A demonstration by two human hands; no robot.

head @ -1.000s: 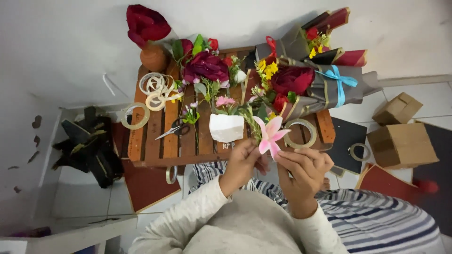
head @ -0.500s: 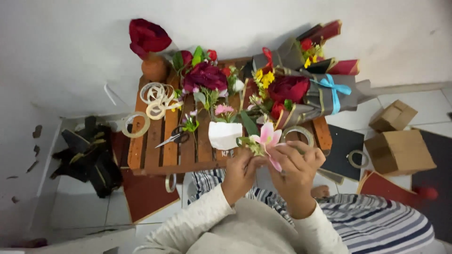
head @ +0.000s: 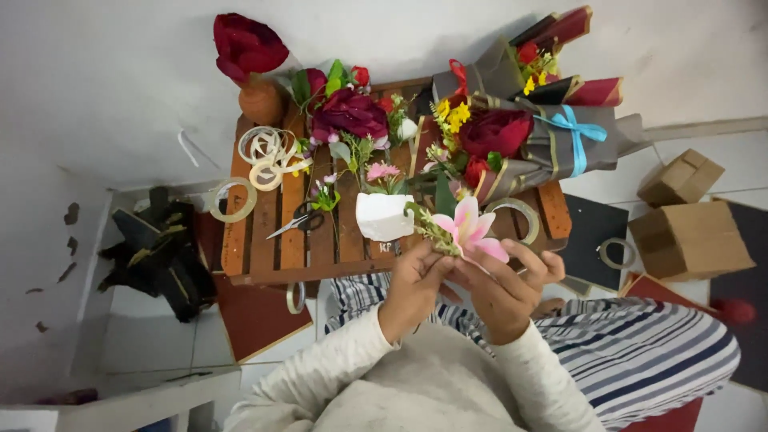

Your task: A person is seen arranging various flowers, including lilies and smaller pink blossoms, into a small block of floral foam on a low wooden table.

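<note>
White wall and pale floor tiles frame a low wooden slatted table (head: 264, 240) crowded with craft supplies, seen from above by the seated person, whose striped skirt (head: 640, 352) spreads over the lap. Both hands meet just in front of the table's near edge. The left hand (head: 412, 292) closes its fingers around the stem of a pink lily (head: 472, 228), together with a thin green sprig (head: 428, 228) that angles up and to the left. The right hand (head: 504, 292) cups the same stems from the other side, fingers curled loosely and touching the base of the bloom, so the flower sits pinched between the two hands, its petals pointing toward the table.

Just beyond the lily stands a small white pot (head: 382, 216) with pink blossoms above it. Scissors (head: 298, 222) lie on the slats to the left, and coils of ribbon (head: 264, 152) rest near the far left corner, with another tape roll (head: 232, 200) hanging off the edge. A roll of gold-edged ribbon (head: 516, 218) lies close to the right hand. Wrapped bouquets (head: 528, 136) with dark red roses and a blue bow (head: 572, 128) fill the right side. Cardboard boxes (head: 688, 228) sit on the floor to the right
</note>
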